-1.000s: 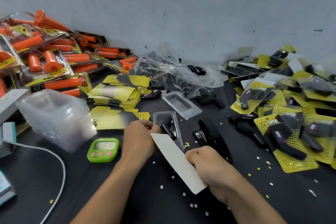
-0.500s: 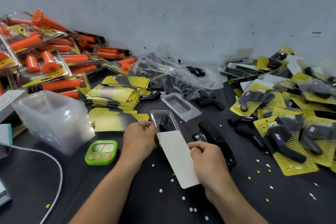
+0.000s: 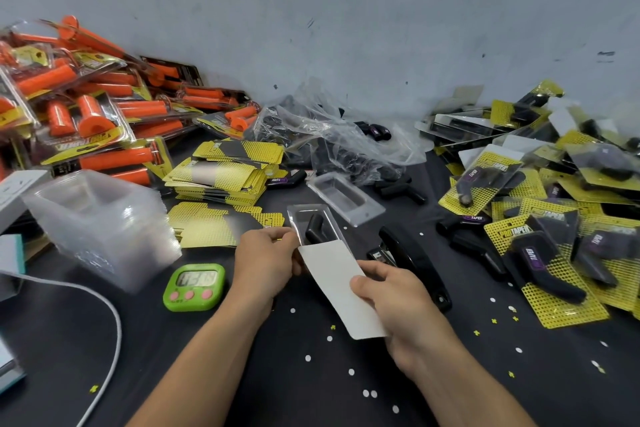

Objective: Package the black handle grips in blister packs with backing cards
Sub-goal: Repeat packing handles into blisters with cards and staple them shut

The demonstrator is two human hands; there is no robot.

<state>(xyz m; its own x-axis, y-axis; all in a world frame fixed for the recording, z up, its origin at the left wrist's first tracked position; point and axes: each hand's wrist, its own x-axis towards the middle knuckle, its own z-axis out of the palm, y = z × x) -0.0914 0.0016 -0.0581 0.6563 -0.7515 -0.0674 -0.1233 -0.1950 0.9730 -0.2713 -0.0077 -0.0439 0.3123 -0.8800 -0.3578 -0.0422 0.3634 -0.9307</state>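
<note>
Both hands meet at frame centre: our left hand grips the blister pack with its black grip, our right hand pinches the white backing card.

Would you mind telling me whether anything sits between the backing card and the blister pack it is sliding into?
Nothing visible does. The right hand holds the backing card, whose top edge already meets the blister pack steadied by the left hand. The black grip sits inside the pocket.

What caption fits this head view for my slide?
Left hand steadies a clear blister pack holding a black grip while right hand slides in the backing card.
</note>
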